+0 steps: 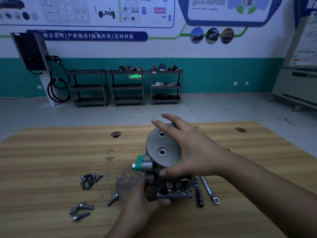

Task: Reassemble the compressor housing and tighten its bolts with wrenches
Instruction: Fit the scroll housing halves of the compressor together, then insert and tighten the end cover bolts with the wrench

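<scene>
The right hand (192, 152) hides the far right side of the compressor housing (163, 162). The left hand (142, 201) covers its lower left corner. The bench (51, 160) runs off the bottom edge. Items on the distant carts (127, 86) are too small to identify.

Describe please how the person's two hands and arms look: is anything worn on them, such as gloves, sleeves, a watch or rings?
Both hands are bare: no gloves on the left hand or the right hand. Both forearms are uncovered as far as the picture shows, with no sleeve edge in view. No watch, bracelet or ring is visible. The light is dim, so small details could be missed.
</scene>
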The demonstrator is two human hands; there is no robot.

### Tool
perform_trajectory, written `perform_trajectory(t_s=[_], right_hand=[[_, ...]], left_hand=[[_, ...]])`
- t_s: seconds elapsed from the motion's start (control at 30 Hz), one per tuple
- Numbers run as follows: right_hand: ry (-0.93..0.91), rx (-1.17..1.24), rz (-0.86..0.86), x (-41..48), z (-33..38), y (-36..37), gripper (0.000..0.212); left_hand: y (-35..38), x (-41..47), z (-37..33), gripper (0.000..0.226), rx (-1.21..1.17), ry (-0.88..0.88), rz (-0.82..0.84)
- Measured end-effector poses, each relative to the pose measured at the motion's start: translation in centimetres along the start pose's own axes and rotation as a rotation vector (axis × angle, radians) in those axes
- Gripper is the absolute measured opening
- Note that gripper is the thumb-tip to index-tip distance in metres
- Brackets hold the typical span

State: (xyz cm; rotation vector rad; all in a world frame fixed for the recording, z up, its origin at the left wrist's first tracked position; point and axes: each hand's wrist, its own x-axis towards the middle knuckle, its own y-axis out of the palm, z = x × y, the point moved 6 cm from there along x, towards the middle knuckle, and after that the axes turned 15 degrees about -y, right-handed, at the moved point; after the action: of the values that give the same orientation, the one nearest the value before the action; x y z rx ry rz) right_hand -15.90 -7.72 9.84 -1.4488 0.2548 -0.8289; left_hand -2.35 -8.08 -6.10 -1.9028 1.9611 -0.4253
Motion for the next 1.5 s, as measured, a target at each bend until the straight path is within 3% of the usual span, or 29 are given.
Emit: perform_trajectory(t_s=[0.3, 0.4, 0.47, 0.53, 0.7, 0.8, 0.87, 1.03, 1.1, 1.17, 1.23, 1.3, 1.4, 1.5], right_hand=[[0.005, -0.073, -0.119, 0.3, 0.1, 0.8, 0.091], [0.17, 0.101, -0.405, -1.9, -0.5, 1.0, 0.086], [0.276, 0.292, -0.625, -3.9, -1.0, 1.8, 0.074], [0.317, 0.47, -0.729, -5.0, -1.4, 2.9, 0.058], [0.338, 0.702, -0.793, -6.0, -2.0, 4.1, 0.052], [0.329, 0.729, -0.803, -6.4, -2.2, 4.3, 0.057], [0.312, 0.751, -0.807, -6.6, -2.1, 4.7, 0.06], [0.249, 0.765, -0.823, -6.6, -1.9, 5.2, 0.051], [0.24, 0.755, -0.833, -6.5, -1.8, 5.1, 0.048], [0.238, 0.791, -0.845, -6.3, -1.7, 5.1, 0.044], [0.241, 0.86, -0.849, -6.3, -1.8, 5.0, 0.047], [0.258, 0.904, -0.857, -6.3, -2.3, 5.2, 0.053], [0.255, 0.922, -0.864, -6.4, -2.7, 5.4, 0.049], [0.248, 0.927, -0.856, -6.5, -2.8, 5.4, 0.046]], left_hand=[[-0.6, -0.4, 0.2, 0.04, -0.036, -0.074, -0.049], [-0.1, -0.8, 0.1, 0.036, -0.079, -0.073, -0.094], [0.2, -1.3, -0.4, 0.035, -0.087, -0.044, -0.132], [0.4, -1.7, -0.8, 0.034, -0.075, -0.015, -0.169], [-0.3, -2.7, -0.1, 0.049, 0.123, 0.014, -0.116], [-4.4, -2.6, 1.9, 0.044, 0.374, -0.037, -0.428], [-6.5, -1.9, 3.4, 0.038, 0.586, -0.149, -0.535], [-6.6, -0.4, 4.7, 0.021, 0.795, -0.212, -0.44], [-6.5, -0.3, 4.2, 0.017, 0.733, -0.218, -0.412], [-7.2, -0.7, 2.8, 0.012, 0.516, -0.164, -0.495], [-8.3, -2.4, 0.2, 0.012, 0.2, -0.011, -0.66], [-8.4, -4.4, -2.9, 0.028, -0.051, 0.187, -0.726], [-7.2, -7.3, -7.7, 0.035, -0.286, 0.472, -0.68], [-5.7, -8.5, -11.7, 0.041, -0.332, 0.598, -0.573]])
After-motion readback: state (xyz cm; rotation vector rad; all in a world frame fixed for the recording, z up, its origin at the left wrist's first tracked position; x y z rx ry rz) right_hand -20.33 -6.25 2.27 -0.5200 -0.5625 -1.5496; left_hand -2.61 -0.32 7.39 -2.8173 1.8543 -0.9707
